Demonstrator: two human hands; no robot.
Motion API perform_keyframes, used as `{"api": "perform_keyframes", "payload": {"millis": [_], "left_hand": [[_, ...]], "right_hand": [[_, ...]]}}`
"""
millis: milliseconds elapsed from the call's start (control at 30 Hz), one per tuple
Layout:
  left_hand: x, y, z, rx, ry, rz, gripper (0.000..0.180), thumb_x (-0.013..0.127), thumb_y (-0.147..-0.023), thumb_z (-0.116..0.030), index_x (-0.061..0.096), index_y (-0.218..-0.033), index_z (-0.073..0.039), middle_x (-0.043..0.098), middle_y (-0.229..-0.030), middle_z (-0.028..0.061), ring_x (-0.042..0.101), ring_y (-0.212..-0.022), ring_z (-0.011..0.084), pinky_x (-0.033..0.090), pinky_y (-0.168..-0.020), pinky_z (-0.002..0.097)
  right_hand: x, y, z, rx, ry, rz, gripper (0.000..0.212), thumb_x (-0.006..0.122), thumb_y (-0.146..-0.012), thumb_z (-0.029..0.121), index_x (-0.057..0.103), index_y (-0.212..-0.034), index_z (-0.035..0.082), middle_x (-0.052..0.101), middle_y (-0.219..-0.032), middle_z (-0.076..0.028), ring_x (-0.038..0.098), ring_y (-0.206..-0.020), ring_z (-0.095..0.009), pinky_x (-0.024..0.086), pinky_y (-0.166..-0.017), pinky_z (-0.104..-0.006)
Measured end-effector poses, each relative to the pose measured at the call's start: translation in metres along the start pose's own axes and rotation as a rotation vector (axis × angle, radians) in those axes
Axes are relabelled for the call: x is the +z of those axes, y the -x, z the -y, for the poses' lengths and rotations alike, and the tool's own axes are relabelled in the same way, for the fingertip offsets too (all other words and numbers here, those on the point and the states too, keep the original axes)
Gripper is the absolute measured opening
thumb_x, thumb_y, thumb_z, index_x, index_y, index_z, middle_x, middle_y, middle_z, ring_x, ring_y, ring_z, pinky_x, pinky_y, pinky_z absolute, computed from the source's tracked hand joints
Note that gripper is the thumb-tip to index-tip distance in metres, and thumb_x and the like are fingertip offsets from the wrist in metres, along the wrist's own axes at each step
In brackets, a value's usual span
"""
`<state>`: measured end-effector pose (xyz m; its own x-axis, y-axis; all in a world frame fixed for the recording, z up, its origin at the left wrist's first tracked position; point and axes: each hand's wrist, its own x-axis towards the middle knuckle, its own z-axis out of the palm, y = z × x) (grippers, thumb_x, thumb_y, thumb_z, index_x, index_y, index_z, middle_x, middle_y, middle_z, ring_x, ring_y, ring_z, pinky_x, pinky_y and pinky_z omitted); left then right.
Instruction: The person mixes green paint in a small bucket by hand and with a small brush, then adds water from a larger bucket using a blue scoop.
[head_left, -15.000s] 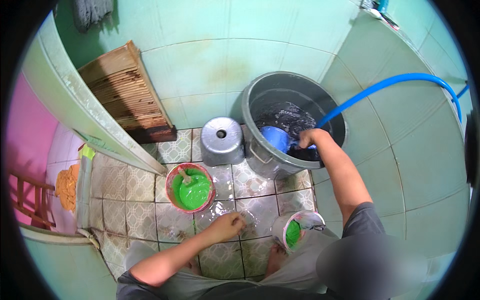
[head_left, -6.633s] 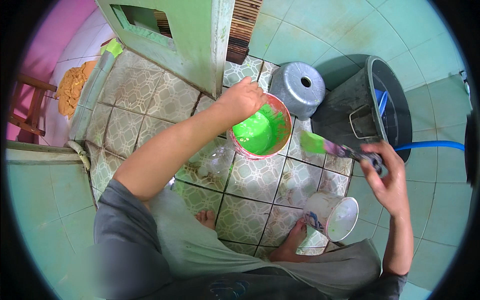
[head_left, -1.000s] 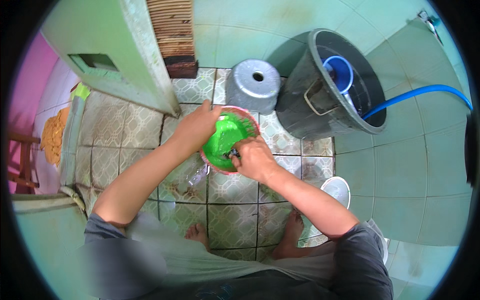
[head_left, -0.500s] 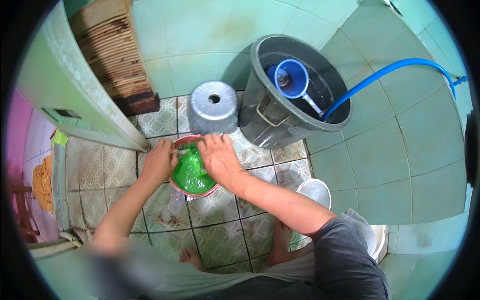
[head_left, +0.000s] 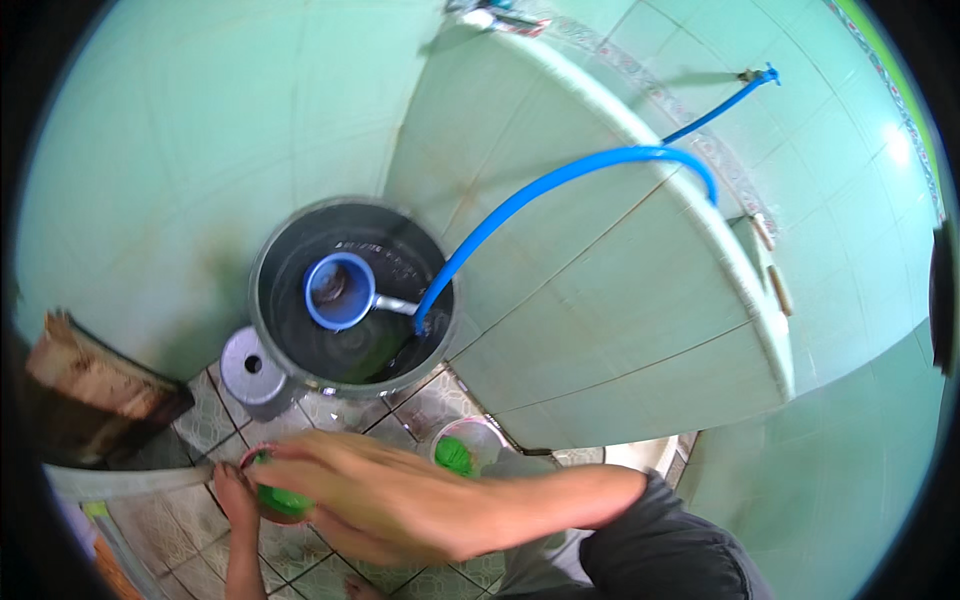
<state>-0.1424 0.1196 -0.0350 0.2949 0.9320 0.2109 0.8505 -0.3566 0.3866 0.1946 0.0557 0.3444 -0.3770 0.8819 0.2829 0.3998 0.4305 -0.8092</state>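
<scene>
A pink-rimmed basin (head_left: pixel 285 517) with something bright green inside sits low on the floor, partly covered by my hands. At its left rim, the fingers of my left hand (head_left: pixel 235 492) are closed; what they hold, if anything, cannot be made out. My right hand (head_left: pixel 370 485) is raised over the basin, smeared by motion, its fingers stretched out with nothing visible in them. Beyond my right forearm, a white bucket (head_left: pixel 487 440) holds a ridged green plastic-looking thing (head_left: pixel 454 455), whose kind is unclear.
A large grey tub (head_left: pixel 262 290) of water stands ahead, with a blue dipper (head_left: pixel 340 290) and a blue hose (head_left: pixel 560 180) in it. Beside it is an upturned metallic-looking pot (head_left: pixel 252 368). A tiled partition (head_left: pixel 600 290) rises to the right, and a wooden board (head_left: pixel 100 380) leans at the left.
My view has swung up and to the right. My right hand has come away from the basin rim; my left stays there. Green now shows in the white bucket.
</scene>
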Motion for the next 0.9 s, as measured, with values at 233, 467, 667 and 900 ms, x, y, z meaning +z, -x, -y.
{"api": "perform_keyframes", "payload": {"millis": [233, 467, 667, 900], "left_hand": [[-0.039, -0.009, -0.034, -0.172, -0.189, 0.010, 0.016, 0.065, -0.074, -0.005, 0.060, -0.086, 0.005, 0.059, -0.095, 0.0232, 0.058, -0.094, 0.0427, 0.047, -0.086, 0.0483], [-0.014, -0.019, -0.052, -0.396, -0.241, 0.048, 0.019, 0.056, -0.084, -0.014, 0.059, -0.083, 0.005, 0.060, -0.093, 0.0232, 0.059, -0.091, 0.0410, 0.048, -0.080, 0.0474], [-0.013, -0.003, -0.039, -0.363, -0.321, 0.128, 0.014, 0.056, -0.084, -0.010, 0.060, -0.086, 0.003, 0.061, -0.092, 0.0216, 0.061, -0.089, 0.0397, 0.050, -0.078, 0.0473], [-0.026, -0.017, -0.069, -0.283, -0.277, 0.202, 0.014, 0.057, -0.083, -0.010, 0.060, -0.087, 0.003, 0.061, -0.093, 0.0221, 0.060, -0.091, 0.0409, 0.051, -0.078, 0.0492]], "right_hand": [[-0.303, 0.066, 0.068, 0.436, 0.498, -0.869, 0.025, 0.058, -0.102, 0.026, 0.064, -0.101, 0.001, 0.058, -0.079, -0.005, 0.057, -0.076, -0.014, 0.047, -0.069, -0.0304], [-0.765, 0.122, 0.035, 0.746, 1.737, -1.065, 0.058, 0.042, -0.102, 0.051, 0.059, -0.125, 0.000, 0.063, -0.115, -0.029, 0.062, -0.101, -0.042, 0.048, -0.091, -0.0496], [-0.901, 0.142, 0.010, 0.842, 1.236, -0.836, 0.066, 0.037, -0.100, 0.062, 0.053, -0.138, 0.011, 0.064, -0.104, -0.009, 0.060, -0.082, -0.021, 0.047, -0.067, -0.0372], [-0.995, 0.164, 0.018, 0.898, 1.378, -0.656, 0.057, 0.035, -0.104, 0.053, 0.057, -0.129, 0.008, 0.066, -0.109, -0.010, 0.063, -0.096, -0.019, 0.048, -0.072, -0.0338]]}}
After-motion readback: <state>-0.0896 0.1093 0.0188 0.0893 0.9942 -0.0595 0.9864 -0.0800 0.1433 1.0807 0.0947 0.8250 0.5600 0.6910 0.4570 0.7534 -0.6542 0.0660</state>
